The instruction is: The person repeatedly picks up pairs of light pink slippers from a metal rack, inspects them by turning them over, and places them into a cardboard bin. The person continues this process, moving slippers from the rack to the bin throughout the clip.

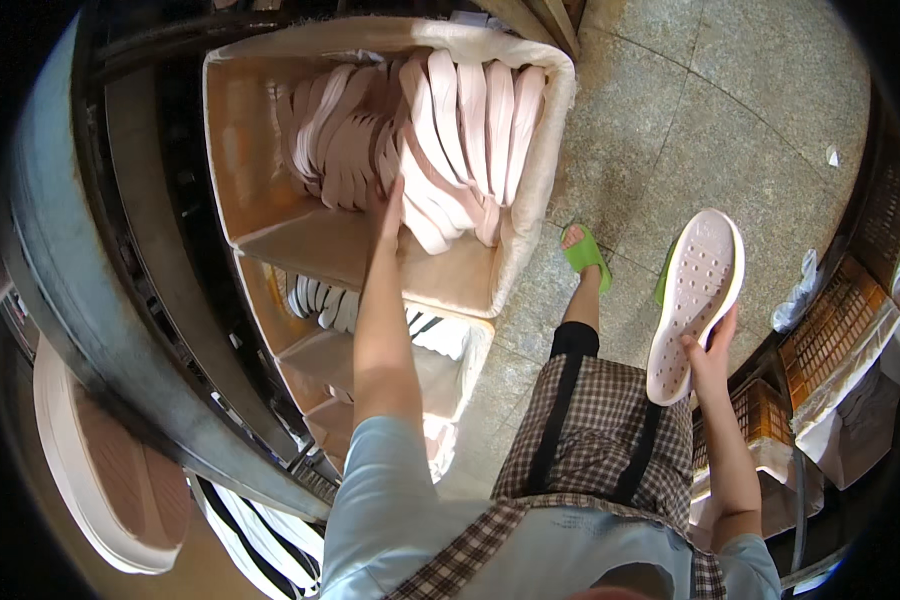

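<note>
The left hand (388,205) reaches into the lined bin (450,280) against many pale soles (470,130) (it is partly hidden, so I cannot tell whether it grips). Further right, the right hand (711,355) is clamped on one perforated sole (698,285) above the floor (630,130); seemingly that one is out, with many left in the bin.

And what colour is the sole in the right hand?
The sole is pale pink with a white rim; the head view shows it best.
</note>
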Tool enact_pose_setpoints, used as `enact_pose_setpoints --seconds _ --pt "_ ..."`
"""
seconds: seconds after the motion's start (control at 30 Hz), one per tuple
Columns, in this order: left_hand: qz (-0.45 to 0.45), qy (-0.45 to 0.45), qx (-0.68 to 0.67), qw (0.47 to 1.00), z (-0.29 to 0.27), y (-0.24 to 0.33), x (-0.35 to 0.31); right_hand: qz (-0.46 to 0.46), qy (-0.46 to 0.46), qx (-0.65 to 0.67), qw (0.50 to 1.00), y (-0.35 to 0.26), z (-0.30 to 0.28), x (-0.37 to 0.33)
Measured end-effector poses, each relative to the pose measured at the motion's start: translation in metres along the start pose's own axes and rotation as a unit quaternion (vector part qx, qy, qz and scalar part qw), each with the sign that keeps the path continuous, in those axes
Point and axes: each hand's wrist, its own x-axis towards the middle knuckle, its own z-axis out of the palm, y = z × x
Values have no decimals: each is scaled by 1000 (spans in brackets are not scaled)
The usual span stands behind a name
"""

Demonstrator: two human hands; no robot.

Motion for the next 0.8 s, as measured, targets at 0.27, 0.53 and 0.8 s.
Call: enact_pose_setpoints --seconds 0.27,0.53,0.8 --pt "-68 -105 -74 989 -14 -44 20 -8 -67 30 997 -13 34 12" --pt "57 -152 -61 985 -17 -42 -23 -31 -124 52 990 -34 61 18" --pt "81 -155 -63 983 32 -75 -9 -51 -132 25 990 -30 66 21"
